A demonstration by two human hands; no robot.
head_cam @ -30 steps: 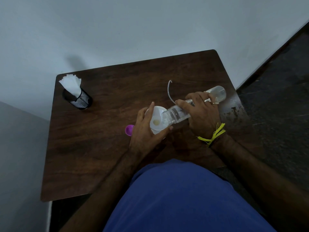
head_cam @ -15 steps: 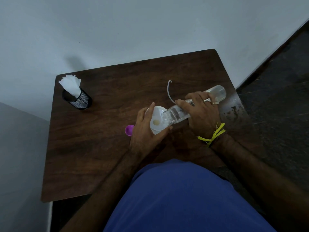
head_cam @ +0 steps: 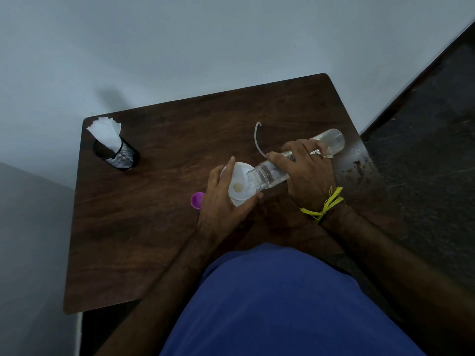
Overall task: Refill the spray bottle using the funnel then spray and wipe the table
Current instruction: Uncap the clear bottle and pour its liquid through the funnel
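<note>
text: none legible | clear bottle [head_cam: 295, 163]: label not apparent, possibly blurred | table [head_cam: 159, 227]: unmarked

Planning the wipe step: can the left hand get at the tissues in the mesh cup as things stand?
Probably not yet. The left hand is wrapped around the white funnel, steadying it while the clear bottle pours. The tabletop between it and the tissues looks bare, so the path is free once it lets go.

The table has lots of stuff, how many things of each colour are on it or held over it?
White: 2, funnel and tissues
Clear: 2, water bottle and thin tube
Purple: 1, cap
Black: 1, mesh cup
Total: 6
</note>
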